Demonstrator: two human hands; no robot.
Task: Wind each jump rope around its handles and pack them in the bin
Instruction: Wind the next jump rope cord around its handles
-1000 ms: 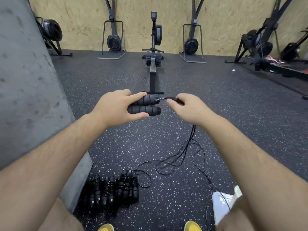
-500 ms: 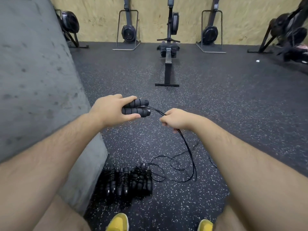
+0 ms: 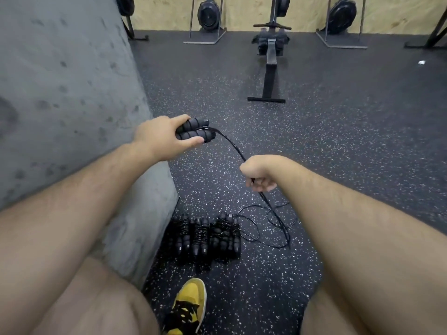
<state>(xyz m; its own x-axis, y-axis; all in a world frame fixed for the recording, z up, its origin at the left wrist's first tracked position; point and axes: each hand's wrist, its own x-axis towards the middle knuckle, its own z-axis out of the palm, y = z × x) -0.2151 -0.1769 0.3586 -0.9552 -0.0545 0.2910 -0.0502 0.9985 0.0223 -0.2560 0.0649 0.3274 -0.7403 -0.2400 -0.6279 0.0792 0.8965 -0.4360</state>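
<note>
Gripping two black foam handles (image 3: pixel 196 131) side by side, the left hand (image 3: pixel 162 136) sits at frame centre-left, fingers and thumb curled round them, handle ends pointing toward 3 o'clock. Right hand (image 3: pixel 258 174) is clenched on the black cord (image 3: pixel 232 146), which arcs from the handle ends down into the fist, then drops out below toward 6 o'clock to loose loops (image 3: pixel 268 226) on the floor (image 3: pixel 338 141).

Edges: grey block (image 3: pixel 72 105) fills the 9 o'clock side, its corner edge running down close beside the left forearm; its bottom corner ends just beside the wound ropes. Open speckled floor from 12 to 4 o'clock, well apart from the rower (image 3: pixel 269 66) at 12. Plywood wall (image 3: pixel 242 13) closes off the far edge.

Rope look: thin glossy black cord, ribbed foam grips, not yet wound.

Counts: two handles in hand; one loose cord; a row of wound rope bundles (image 3: pixel 205 236) at 6 o'clock, touching each other, roughly three or four, cannot tell exactly. One yellow shoe (image 3: pixel 188 305) at 6, near the bundles. Two upright flywheel machines (image 3: pixel 209 15) flank the rower.
</note>
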